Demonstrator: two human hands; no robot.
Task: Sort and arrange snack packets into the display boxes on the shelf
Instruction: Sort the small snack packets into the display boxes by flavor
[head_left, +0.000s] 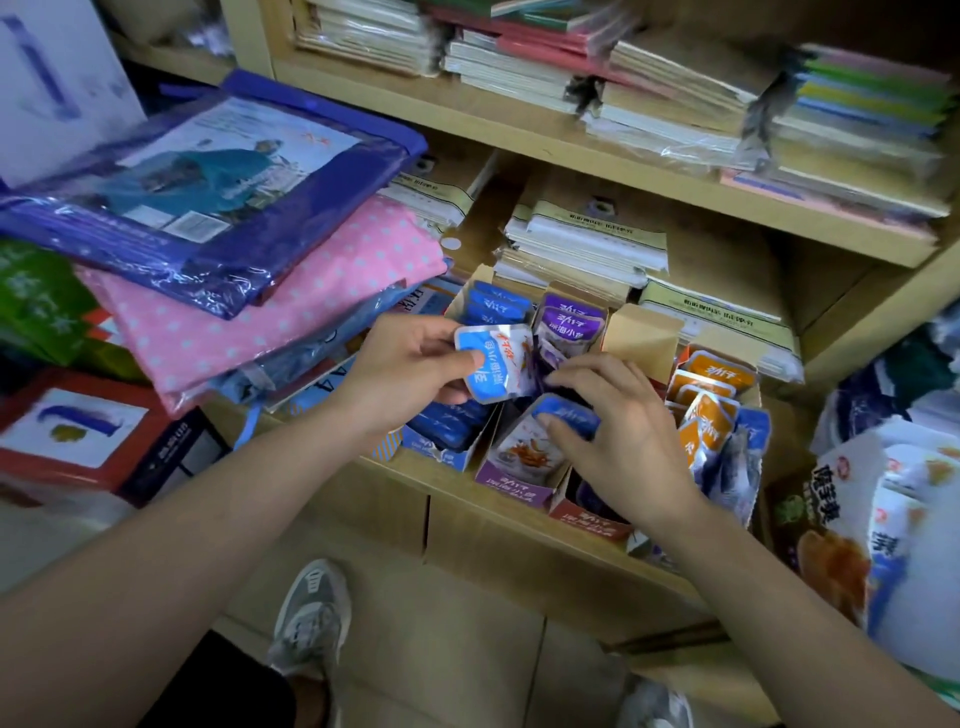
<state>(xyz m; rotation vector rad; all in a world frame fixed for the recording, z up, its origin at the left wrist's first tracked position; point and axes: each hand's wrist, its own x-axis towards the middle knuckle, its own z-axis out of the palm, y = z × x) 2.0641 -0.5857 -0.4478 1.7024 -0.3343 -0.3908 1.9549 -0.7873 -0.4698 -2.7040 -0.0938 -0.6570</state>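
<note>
- Shop corner, wooden shelf with wrapped notebook stacks behind the hands; a pink dotted package lies to the left of the left hand.
- Left hand: holds a blue-and-white packet, thumb across its face and fingers behind. More than one packet may be in this grip; cannot tell.
- Right hand: fingers curled, pinching a blue packet by its top edge, directly over the purple display box.
- Blue display box sits just below the left hand; this looks like where both blue packets belong.
- Orange packets stand in a box just right of the right hand, some leaning loose.
- Handling, judged: small foil sachets, light, soft-bodied, glossy film, likely slippery. The flat sealed rim is the stiffest part, so take hold there; squeezing the middle could crush the contents.
- Risk: neighbouring packets are upright and packed close, so one may tip when the misplaced packet comes out.
</note>
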